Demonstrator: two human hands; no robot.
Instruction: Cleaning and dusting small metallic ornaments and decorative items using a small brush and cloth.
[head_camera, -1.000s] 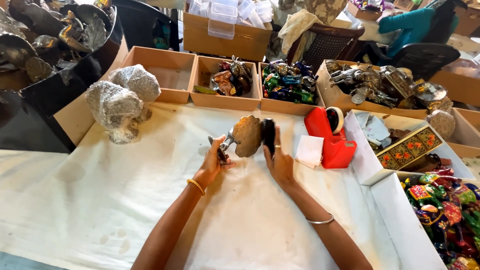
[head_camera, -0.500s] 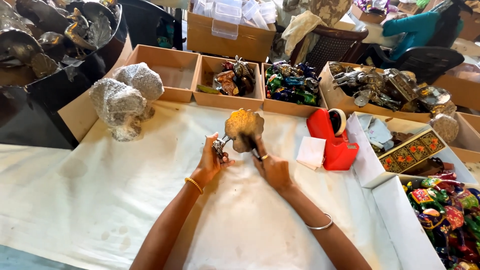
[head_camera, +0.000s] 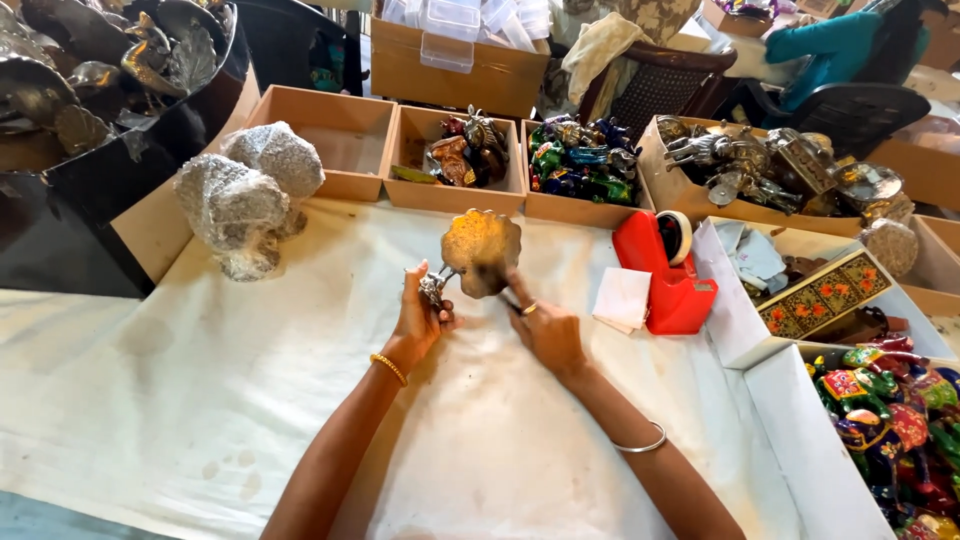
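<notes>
Currently the brass peacock figurine (head_camera: 480, 252) is held up over the white cloth (head_camera: 200, 400), left of the red tape dispenser (head_camera: 668, 280). Fan faces the camera, up and right of the base; long axis tilts right. Left hand (head_camera: 422, 318) is closed around the base; right hand (head_camera: 545, 330) has fingertips on the fan's lower edge. Half a second ago the fan sat higher and further left of the dispenser.

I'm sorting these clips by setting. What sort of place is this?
Probably a handicraft workshop or packing room. Open cardboard boxes hold small metal and painted figurines, two bubble-wrapped bundles and a red tape dispenser sit on the cloth-covered table, and both hands hold a brass ornament.
</notes>
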